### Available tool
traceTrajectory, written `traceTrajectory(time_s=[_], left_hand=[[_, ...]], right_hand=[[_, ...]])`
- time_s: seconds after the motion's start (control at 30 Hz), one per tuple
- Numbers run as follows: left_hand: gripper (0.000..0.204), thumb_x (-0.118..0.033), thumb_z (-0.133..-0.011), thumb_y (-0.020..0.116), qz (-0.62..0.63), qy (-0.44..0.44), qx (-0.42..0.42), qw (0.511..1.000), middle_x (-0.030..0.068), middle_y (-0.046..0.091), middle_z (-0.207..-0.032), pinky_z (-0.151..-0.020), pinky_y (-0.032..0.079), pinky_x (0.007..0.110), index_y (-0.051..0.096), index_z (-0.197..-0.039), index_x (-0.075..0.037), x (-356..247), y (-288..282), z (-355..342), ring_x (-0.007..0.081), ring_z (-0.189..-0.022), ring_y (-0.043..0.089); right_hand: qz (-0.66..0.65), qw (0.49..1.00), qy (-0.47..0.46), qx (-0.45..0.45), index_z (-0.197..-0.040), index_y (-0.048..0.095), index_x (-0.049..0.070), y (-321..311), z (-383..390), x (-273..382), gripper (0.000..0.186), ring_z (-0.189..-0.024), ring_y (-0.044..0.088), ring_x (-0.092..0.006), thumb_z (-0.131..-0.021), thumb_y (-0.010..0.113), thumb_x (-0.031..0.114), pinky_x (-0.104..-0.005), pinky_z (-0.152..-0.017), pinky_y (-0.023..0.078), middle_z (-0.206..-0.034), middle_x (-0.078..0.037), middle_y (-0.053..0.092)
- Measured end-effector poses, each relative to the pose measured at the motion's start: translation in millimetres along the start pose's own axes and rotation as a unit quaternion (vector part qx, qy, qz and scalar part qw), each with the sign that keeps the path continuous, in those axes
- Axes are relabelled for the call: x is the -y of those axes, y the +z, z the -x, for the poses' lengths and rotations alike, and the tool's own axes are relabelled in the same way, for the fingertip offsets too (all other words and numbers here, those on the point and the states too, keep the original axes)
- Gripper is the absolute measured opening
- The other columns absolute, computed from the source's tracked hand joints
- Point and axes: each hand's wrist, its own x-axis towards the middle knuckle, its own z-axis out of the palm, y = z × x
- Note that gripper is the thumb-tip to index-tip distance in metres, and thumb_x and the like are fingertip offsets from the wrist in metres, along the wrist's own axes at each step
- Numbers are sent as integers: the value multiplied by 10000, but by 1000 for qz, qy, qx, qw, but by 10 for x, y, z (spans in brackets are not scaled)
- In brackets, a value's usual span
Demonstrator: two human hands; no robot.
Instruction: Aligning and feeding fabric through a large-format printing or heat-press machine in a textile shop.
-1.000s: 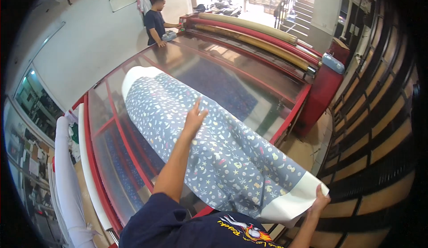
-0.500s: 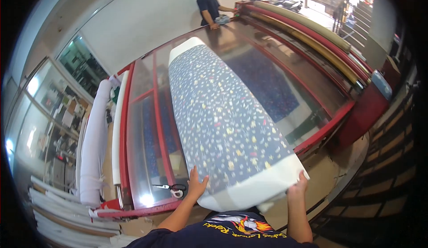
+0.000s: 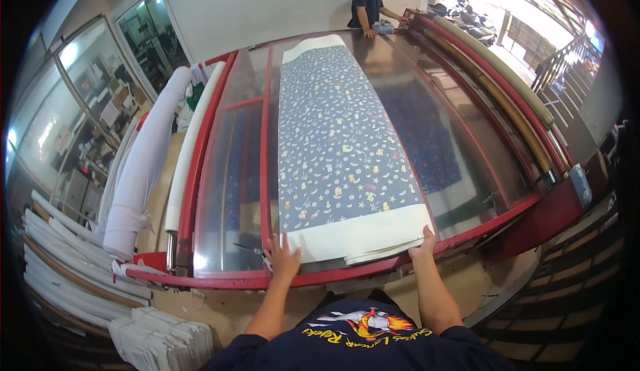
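Observation:
A long grey-blue sheet [image 3: 347, 151] printed with small stars, moons and other figures lies along the glass-topped table [image 3: 240, 264], its white borders showing at both ends. Under its near right corner, several white layers stick out. My left hand [image 3: 285, 263] touches the near left corner, fingers spread and thumb apart. At the near right corner, my right hand [image 3: 423, 244] has its fingers closed on the sheet's edge. Scissors [image 3: 248, 247] lie on the glass beside my left hand, which partly covers them.
Long rollers [image 3: 493, 81] line the table's right side. A white fabric roll [image 3: 150, 161] leans at the left, near several stacked tubes [image 3: 80, 258]. Folded white bundles [image 3: 163, 334] sit on the floor. A person [image 3: 368, 4] stands at the far end.
The near end of the sheet has come down flatter and straighter on the table. Both hands have moved slightly forward with it, and the view has turned.

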Motion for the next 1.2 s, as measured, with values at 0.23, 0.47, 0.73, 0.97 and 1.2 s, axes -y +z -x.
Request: traceTrajectory(time_s=[0.23,0.47,0.73,0.97,1.2], left_hand=[[675,-441,-930,517,-30,-37,46,998,191,279,-1531,-1104,198,635,312,-1475,-99,651,64,-43,378,-1434,210],[665,-376,-912,561,-98,-98,-48,989,213,280,-1515,-1119,201,601,329,-1463,-84,438,153,137,438,-1413,212],[868,-419,-804,681,-21,176,21,984,241,257,-1510,-1111,144,640,265,-1493,-92,-1747,273,548,462,-1410,192],[880,-198,-709,684,-100,205,-13,974,208,294,-1504,-1102,159,656,295,-1497,-145,-2259,847,390,442,-1411,217],[677,-64,-753,562,-87,200,-140,966,138,437,-1439,-1065,288,622,458,-1416,-156,-2224,875,190,424,-1310,401]], right_hand=[[-20,997,-63,31,-1345,440,-23,61,-287,163,468,-1220,514,-364,-1009,390,298,-502,-1044,412,-1350,-185,511],[-48,998,-41,17,-1354,435,-22,-6,-472,357,479,-1225,509,-367,-1005,364,299,-501,-1051,405,-1351,-190,509],[-32,992,112,37,-1348,481,59,-39,-185,816,505,-1233,502,-348,-957,443,376,-520,-1068,359,-1344,-130,534],[-25,976,189,104,-1337,494,60,-136,-303,772,487,-1239,496,-334,-989,444,396,-517,-1075,349,-1347,-118,541],[-5,976,195,95,-1367,445,28,-52,-255,903,482,-1256,480,-349,-1000,464,339,-525,-1084,344,-1368,-151,511]])
